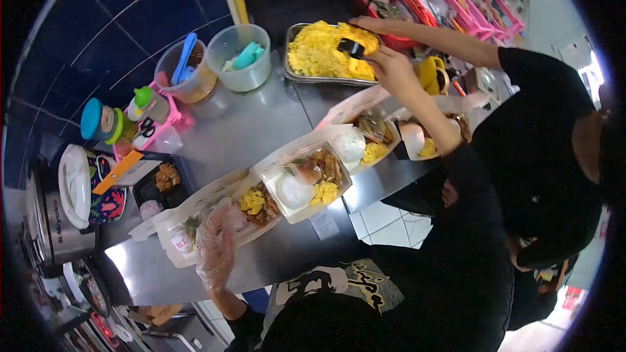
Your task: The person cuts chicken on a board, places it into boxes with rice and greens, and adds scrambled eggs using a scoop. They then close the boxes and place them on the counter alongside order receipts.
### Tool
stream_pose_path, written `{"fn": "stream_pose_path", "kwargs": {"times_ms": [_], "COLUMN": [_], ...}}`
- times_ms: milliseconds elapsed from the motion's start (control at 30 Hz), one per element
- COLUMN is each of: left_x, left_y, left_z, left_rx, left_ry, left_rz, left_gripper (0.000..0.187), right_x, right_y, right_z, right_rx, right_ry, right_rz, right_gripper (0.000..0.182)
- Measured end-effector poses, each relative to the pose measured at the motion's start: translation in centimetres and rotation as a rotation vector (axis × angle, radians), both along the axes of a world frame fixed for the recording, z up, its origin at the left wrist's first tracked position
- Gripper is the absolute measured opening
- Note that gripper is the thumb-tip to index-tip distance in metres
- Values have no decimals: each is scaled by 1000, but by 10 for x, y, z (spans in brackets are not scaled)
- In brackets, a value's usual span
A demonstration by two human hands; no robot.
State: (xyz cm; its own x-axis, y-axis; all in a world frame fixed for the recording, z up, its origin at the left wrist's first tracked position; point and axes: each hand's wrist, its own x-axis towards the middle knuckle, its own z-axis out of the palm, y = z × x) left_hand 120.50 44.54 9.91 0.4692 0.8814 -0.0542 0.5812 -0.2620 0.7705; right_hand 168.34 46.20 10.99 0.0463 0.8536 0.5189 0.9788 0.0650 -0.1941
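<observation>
Inside a clear plastic glove, my left hand [216, 244] is at the near side of the leftmost open food box [176, 221]; the glove blurs its fingers. My right hand [393, 72] is bare and closed on a black utensil [351, 48] in the metal tray of yellow scrambled egg [319, 52]. Beneath my right forearm, an open box [414, 146] holds egg and brown food. Left of it are a box with a white round item [350, 145] and a box with rice, meat and egg [297, 192].
A co-worker's hand [366, 24] touches the tray's far edge, its arm reaching in from the right. Two plastic tubs [238, 58] [184, 85] stand by the tiled wall. Pink basket [173, 114], black tray [147, 189] and cooker [65, 228] are left; red and pink baskets [466, 16] back right.
</observation>
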Motion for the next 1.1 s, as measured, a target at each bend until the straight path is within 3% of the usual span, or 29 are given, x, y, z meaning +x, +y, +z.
{"fn": "stream_pose_path", "kwargs": {"times_ms": [33, 133, 300, 400, 467, 600, 667, 700, 767, 933, 1000, 1100], "left_x": [-2, -8, -14, -14, -13, -3, 0, 1, 2, -6, -13, -18], "left_y": [-1, -6, -13, -8, -3, 2, 4, 4, 2, 2, 3, 0], "left_z": [-7, -15, -14, -17, -33, -30, -33, -31, -27, -24, -29, -36], "left_rx": [42, 69, 48, 111, 190, 146, 414, 414, 150, 133, 160, 296], "left_ry": [-39, -47, 13, 165, -79, -73, -32, -30, 10, 63, 89, -20], "left_rz": [-3, 24, 148, 115, 66, 42, -37, -40, 32, 17, 20, -19], "left_gripper": [33, 32, 34, 37, 42, 44, 42, 42, 44, 48, 50, 57], "right_x": [2, 17, 24, -2, -9, -18, -17, -16, -18, -16, -13, -13], "right_y": [32, 95, 85, 66, 67, 79, 93, 102, 105, 96, 89, 85], "right_z": [-11, -44, -81, -55, -49, -56, -72, -78, -72, -79, -78, -82], "right_rx": [-199, -381, -405, -394, -405, -508, -566, -588, -563, -706, -560, -586], "right_ry": [-230, -578, -478, -399, -353, -271, -299, -306, -348, -425, -401, -81], "right_rz": [-72, -32, 111, 105, 70, 34, 80, 51, 73, 142, 248, 182], "right_gripper": [13, 12, 15, 15, 15, 17, 19, 21, 22, 20, 15, 10]}}
